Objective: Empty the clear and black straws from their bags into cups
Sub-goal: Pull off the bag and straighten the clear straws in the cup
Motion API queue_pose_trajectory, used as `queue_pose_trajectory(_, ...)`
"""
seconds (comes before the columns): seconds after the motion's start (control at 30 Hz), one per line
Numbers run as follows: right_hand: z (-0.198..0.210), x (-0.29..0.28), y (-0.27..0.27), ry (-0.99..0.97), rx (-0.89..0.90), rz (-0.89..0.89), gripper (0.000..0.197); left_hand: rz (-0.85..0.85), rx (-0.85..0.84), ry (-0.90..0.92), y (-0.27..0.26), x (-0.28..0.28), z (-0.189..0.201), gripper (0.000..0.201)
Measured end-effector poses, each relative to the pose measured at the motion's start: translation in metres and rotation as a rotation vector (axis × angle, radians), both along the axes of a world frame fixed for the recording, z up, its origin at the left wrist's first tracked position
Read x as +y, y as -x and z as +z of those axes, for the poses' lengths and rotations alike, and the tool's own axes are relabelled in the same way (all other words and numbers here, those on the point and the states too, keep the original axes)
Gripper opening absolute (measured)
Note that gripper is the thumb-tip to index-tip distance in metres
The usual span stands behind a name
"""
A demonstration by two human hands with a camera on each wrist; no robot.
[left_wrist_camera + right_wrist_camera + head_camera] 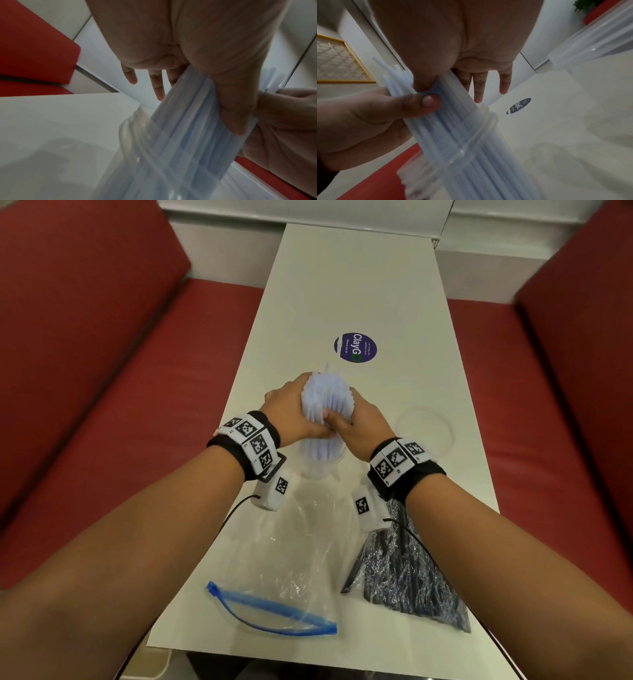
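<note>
A bundle of clear straws [325,398] stands upright in a clear cup [320,465] at the middle of the white table [359,285]. My left hand [287,402] and right hand [359,419] cup the bundle from either side above the rim, thumbs pressed across the near side. In the left wrist view my left hand [197,108] clamps the clear straws [180,142] with its thumb, fingers straight behind. The right wrist view shows my right hand [450,88] doing the same above the cup rim [488,117]. A bag of black straws [404,570] lies under my right forearm.
An empty clear zip bag [291,559] with a blue zipper lies near the front edge. A second clear cup [424,433] stands empty to the right of my hands. A round purple sticker [355,347] is further back. Red bench seats [102,405] flank the table.
</note>
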State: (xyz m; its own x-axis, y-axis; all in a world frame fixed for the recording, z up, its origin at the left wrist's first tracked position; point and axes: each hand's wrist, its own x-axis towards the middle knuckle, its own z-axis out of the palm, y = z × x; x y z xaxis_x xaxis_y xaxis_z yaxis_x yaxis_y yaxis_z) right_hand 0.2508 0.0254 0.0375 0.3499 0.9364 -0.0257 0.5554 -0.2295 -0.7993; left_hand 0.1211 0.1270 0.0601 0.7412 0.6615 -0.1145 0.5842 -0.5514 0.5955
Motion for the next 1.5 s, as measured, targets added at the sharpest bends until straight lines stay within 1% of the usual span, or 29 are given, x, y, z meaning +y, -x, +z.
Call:
queue_pose_trajectory(0.03, 0.002, 0.004, -0.001, -0.011, 0.008, -0.009, 0.048, 0.030, -0.044, 0.031, 0.000, 0.003, 0.003, 0.080)
queue_pose_trajectory(0.1, 0.004, 0.012, -0.004, -0.027, 0.063, -0.043, 0.046, 0.098, -0.160, 0.111, 0.002, 0.010, 0.006, 0.076)
queue_pose_trajectory(0.13, 0.005, 0.015, -0.005, -0.020, 0.081, -0.050, 0.047, 0.109, -0.187, 0.136, 0.003, 0.012, 0.008, 0.074)
queue_pose_trajectory(0.17, 0.005, 0.019, -0.006, -0.009, 0.092, -0.049, 0.052, 0.102, -0.194, 0.156, 0.003, 0.013, 0.009, 0.071)
queue_pose_trajectory(0.27, 0.004, 0.021, -0.007, 0.054, 0.099, -0.011, 0.079, 0.051, -0.121, 0.186, 0.001, 0.012, 0.005, 0.066)
queue_pose_trajectory(0.3, 0.003, 0.021, -0.007, 0.066, 0.101, -0.001, 0.081, 0.047, -0.110, 0.203, 0.002, 0.012, 0.001, 0.068)
queue_pose_trajectory(0.4, 0.003, 0.022, -0.008, 0.068, 0.091, 0.004, 0.070, 0.063, -0.139, 0.212, 0.000, 0.010, -0.006, 0.068)
queue_pose_trajectory(0.5, 0.009, 0.029, -0.011, 0.049, 0.071, -0.020, 0.065, 0.130, -0.180, 0.200, -0.005, 0.014, -0.001, 0.065)
queue_pose_trajectory(0.57, 0.013, 0.031, -0.014, 0.051, 0.084, -0.028, 0.063, 0.127, -0.187, 0.230, -0.006, 0.019, 0.001, 0.072)
queue_pose_trajectory(0.67, 0.014, 0.025, -0.017, 0.026, 0.124, -0.016, 0.061, 0.108, -0.225, 0.258, 0.004, 0.025, -0.001, 0.110)
queue_pose_trajectory(0.7, 0.011, 0.024, -0.020, 0.015, 0.133, -0.010, 0.061, 0.105, -0.238, 0.239, 0.008, 0.025, 0.001, 0.117)
queue_pose_trajectory(0.73, 0.010, 0.021, -0.020, 0.006, 0.140, -0.003, 0.060, 0.093, -0.264, 0.208, 0.011, 0.025, 0.004, 0.118)
queue_pose_trajectory(0.77, 0.008, 0.019, -0.021, -0.007, 0.153, -0.007, 0.062, 0.071, -0.305, 0.171, 0.013, 0.025, 0.008, 0.115)
queue_pose_trajectory(0.83, 0.003, 0.015, -0.023, -0.020, 0.175, -0.019, 0.070, 0.012, -0.356, 0.063, 0.015, 0.023, 0.020, 0.102)
queue_pose_trajectory(0.87, 0.000, 0.013, -0.023, -0.017, 0.166, -0.005, 0.070, -0.019, -0.347, -0.021, 0.013, 0.022, 0.025, 0.092)
queue_pose_trajectory(0.9, -0.003, 0.010, -0.022, -0.014, 0.147, 0.022, 0.065, -0.050, -0.319, -0.116, 0.009, 0.020, 0.030, 0.082)
queue_pose_trajectory(0.97, -0.009, 0.006, -0.017, 0.000, 0.110, 0.058, 0.057, -0.151, -0.178, -0.287, -0.003, 0.016, 0.036, 0.064)
queue_pose_trajectory(1.0, -0.010, 0.005, -0.013, 0.005, 0.099, 0.061, 0.055, -0.217, -0.052, -0.349, -0.008, 0.014, 0.038, 0.058)
queue_pose_trajectory(1.03, -0.011, 0.005, -0.011, 0.004, 0.083, 0.058, 0.055, -0.266, 0.072, -0.395, -0.013, 0.014, 0.038, 0.055)
queue_pose_trajectory(1.07, -0.010, 0.005, -0.008, -0.001, 0.065, 0.058, 0.056, -0.289, 0.153, -0.417, -0.015, 0.015, 0.038, 0.054)
queue_pose_trajectory(1.1, -0.010, 0.007, -0.007, -0.003, 0.055, 0.056, 0.057, -0.286, 0.166, -0.416, -0.015, 0.018, 0.038, 0.054)
queue_pose_trajectory(1.13, -0.009, 0.006, -0.006, 0.003, 0.051, 0.058, 0.058, -0.260, 0.114, -0.404, -0.012, 0.021, 0.041, 0.054)
queue_pose_trajectory(1.23, -0.007, 0.002, -0.009, 0.007, 0.053, 0.076, 0.060, -0.078, -0.228, -0.360, 0.012, 0.029, 0.043, 0.051)
queue_pose_trajectory(1.27, -0.006, -0.001, -0.009, 0.011, 0.056, 0.077, 0.060, -0.008, -0.297, -0.330, 0.022, 0.032, 0.040, 0.049)
queue_pose_trajectory(1.3, -0.005, -0.003, -0.009, 0.013, 0.059, 0.077, 0.059, 0.049, -0.318, -0.286, 0.031, 0.033, 0.035, 0.048)
queue_pose_trajectory(1.33, -0.004, -0.004, -0.009, 0.017, 0.060, 0.076, 0.057, 0.089, -0.304, -0.226, 0.039, 0.034, 0.029, 0.048)
queue_pose_trajectory(1.4, -0.004, -0.004, -0.007, 0.014, 0.063, 0.067, 0.056, 0.125, -0.261, -0.097, 0.048, 0.030, 0.015, 0.048)
queue_pose_trajectory(1.5, -0.005, 0.000, -0.003, -0.008, 0.055, 0.038, 0.063, 0.167, -0.303, -0.032, 0.041, 0.028, 0.008, 0.046)
